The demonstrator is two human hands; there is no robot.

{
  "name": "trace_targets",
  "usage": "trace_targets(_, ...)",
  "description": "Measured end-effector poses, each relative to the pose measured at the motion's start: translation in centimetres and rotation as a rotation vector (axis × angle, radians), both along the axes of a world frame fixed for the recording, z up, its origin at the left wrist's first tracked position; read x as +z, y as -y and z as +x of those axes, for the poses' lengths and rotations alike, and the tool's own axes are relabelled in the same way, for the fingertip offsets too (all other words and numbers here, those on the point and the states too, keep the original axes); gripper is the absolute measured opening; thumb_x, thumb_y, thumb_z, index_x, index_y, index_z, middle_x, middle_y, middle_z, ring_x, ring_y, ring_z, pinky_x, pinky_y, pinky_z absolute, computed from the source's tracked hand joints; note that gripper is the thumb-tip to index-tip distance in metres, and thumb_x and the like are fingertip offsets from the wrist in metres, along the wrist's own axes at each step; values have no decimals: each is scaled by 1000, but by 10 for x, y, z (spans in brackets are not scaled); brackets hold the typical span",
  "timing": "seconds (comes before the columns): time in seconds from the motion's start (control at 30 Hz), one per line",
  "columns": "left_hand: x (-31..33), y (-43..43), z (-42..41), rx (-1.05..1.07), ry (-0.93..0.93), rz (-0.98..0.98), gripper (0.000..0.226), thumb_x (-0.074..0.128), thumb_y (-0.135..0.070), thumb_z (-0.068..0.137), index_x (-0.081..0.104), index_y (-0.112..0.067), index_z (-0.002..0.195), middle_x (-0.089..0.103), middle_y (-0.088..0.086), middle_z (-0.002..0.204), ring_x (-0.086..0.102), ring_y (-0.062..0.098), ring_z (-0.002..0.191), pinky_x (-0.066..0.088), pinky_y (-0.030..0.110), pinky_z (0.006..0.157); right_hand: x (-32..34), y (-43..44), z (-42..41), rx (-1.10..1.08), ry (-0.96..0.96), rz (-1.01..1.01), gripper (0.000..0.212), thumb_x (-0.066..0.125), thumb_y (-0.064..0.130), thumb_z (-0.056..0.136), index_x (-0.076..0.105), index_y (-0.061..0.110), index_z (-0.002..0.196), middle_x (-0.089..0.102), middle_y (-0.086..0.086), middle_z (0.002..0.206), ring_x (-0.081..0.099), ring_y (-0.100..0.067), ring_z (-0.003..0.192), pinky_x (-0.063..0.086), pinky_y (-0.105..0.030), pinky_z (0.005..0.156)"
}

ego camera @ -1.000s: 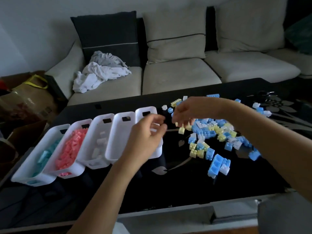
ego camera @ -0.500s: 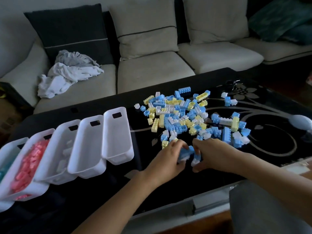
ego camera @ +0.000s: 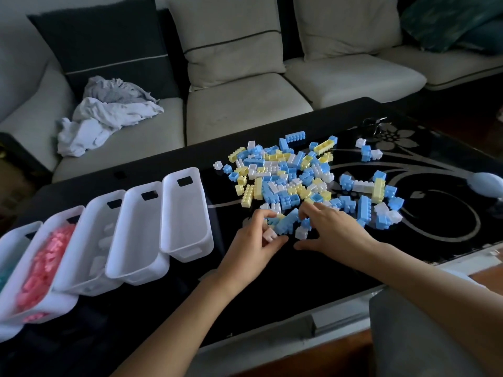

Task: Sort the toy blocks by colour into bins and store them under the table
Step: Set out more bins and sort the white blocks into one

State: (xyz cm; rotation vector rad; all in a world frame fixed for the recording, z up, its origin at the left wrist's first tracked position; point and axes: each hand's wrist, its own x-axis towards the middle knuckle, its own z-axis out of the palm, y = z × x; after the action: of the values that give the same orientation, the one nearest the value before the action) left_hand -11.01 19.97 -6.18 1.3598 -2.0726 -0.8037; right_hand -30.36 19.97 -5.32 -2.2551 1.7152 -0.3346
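A loose pile of blue, yellow and white toy blocks [ego camera: 294, 175] lies on the black glass table [ego camera: 299, 281]. At its near edge, my left hand [ego camera: 255, 246] pinches a small white block [ego camera: 269, 235] between thumb and fingers. My right hand [ego camera: 334, 232] curls over a small blue and white block cluster [ego camera: 302, 229] close beside it. A blue block [ego camera: 285, 223] lies between the two hands. Left of them stands a row of white bins: an empty bin [ego camera: 187, 240], a second bin [ego camera: 136, 254], a bin with white blocks [ego camera: 89, 257], a pink-block bin [ego camera: 46, 268].
The edge of a bin with teal blocks [ego camera: 5, 270] shows at the far left. A sofa with cushions and crumpled laundry [ego camera: 106, 112] stands behind the table. A few blue and white blocks [ego camera: 368, 152] lie apart at the far right. The table's near edge [ego camera: 313, 314] runs below my forearms.
Both hands came from the bins and far blocks to the pile's near edge. The blue cluster they held together has come apart, with a white piece in my left hand.
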Motion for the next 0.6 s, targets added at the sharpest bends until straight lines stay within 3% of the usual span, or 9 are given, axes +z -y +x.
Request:
trace_targets(0.1, 16, 8, 7, 43, 56, -14, 32, 53, -34, 94, 47, -20, 122, 61, -6, 84, 61, 3, 70, 49, 17, 58, -6, -1, 8, 22, -22, -49, 37, 61, 49, 84, 45, 22, 104, 50, 5, 97, 56, -19, 78, 50, -35, 67)
trace_targets(0.2, 29, 26, 13, 145, 92, -36, 22, 44, -24, 99, 54, -14, 115, 59, -8, 80, 50, -1, 46, 37, 12, 41, -6, 3, 12, 21, -42, -59, 15, 55, 30, 92, 48, 16, 91, 58, -1, 95, 52, -19, 77, 45, -33, 67)
trace_targets(0.37, 33, 61, 8, 206, 217, 11, 22, 41, -15, 97, 58, -17, 111, 54, 2, 106, 43, 3, 56, 32, 13, 45, 13, 11, 2, -82, 381, -35, 5, 55, 12, 93, 59, 12, 91, 61, 5, 83, 60, -14, 76, 48, -19, 68)
trace_targets(0.43, 30, 71, 1, 149, 284, 43, 25, 43, -15, 95, 59, -21, 114, 45, 2, 115, 45, 3, 66, 35, 14, 55, 21, 24, -1, -185, 680, 175, 10, 52, 7, 94, 60, 11, 91, 59, 0, 86, 62, -17, 79, 54, -25, 71)
trace_targets(0.5, 27, 78, -4, 91, 344, 82, 27, 47, -15, 93, 58, -24, 117, 42, 1, 117, 48, 5, 74, 39, 19, 62, 29, 39, -1, -278, 997, 513, 11, 51, 5, 94, 62, 6, 92, 56, -8, 93, 60, -21, 83, 55, -28, 67)
trace_targets(0.6, 22, 84, -8, 19, 410, 83, 26, 53, -13, 91, 60, -21, 115, 51, 0, 111, 51, 12, 89, 41, 23, 73, 36, 60, 5, -357, 1255, 829, 14, 57, 13, 92, 63, 2, 98, 59, -15, 96, 60, -22, 78, 55, -27, 56)
